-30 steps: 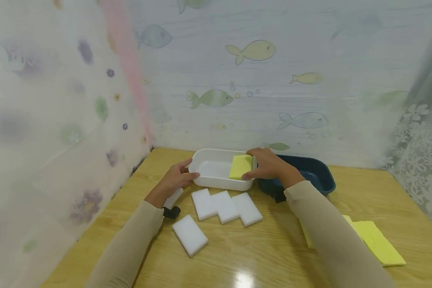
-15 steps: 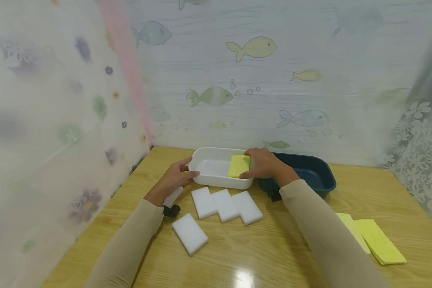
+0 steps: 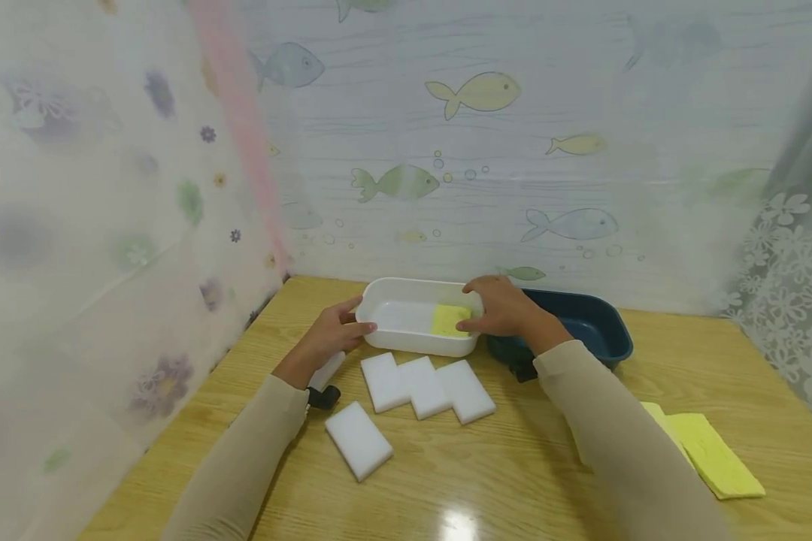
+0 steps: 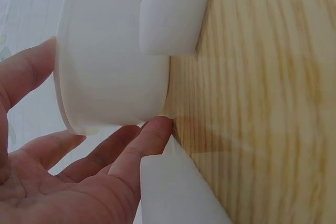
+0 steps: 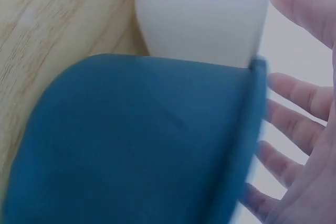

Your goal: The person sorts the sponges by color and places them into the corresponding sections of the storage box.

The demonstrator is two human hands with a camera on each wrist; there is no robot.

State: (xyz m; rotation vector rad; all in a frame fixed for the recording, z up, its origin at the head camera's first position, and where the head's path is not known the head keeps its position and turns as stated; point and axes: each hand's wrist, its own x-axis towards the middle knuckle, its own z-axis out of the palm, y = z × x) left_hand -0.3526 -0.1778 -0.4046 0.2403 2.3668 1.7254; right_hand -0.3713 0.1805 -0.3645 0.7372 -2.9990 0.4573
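A white basin (image 3: 419,347) stands at the back of the table. My left hand (image 3: 328,338) holds its left end, thumb at the near rim; in the left wrist view the fingers (image 4: 131,156) curve about the basin's end. A flat yellow cleaning cloth (image 3: 446,319) lies low inside the basin's right end. My right hand (image 3: 504,306) is spread across that end, its thumb overlapping the cloth. In the right wrist view, the fingers (image 5: 302,95) look spread and fairly straight beside the rims of the white basin and a dark blue basin (image 5: 126,140).
The blue basin (image 3: 592,330) stands just right of the white one, partly behind the right forearm. Three white sponges (image 3: 382,382) overlap in a row before the white basin, with another white sponge (image 3: 359,441) nearer. Yellow cloths (image 3: 713,454) lie at the right.
The yellow cloth has gone from raised in the right hand to low inside the white basin. The right hand shifted slightly left and back; the left hand kept its place.
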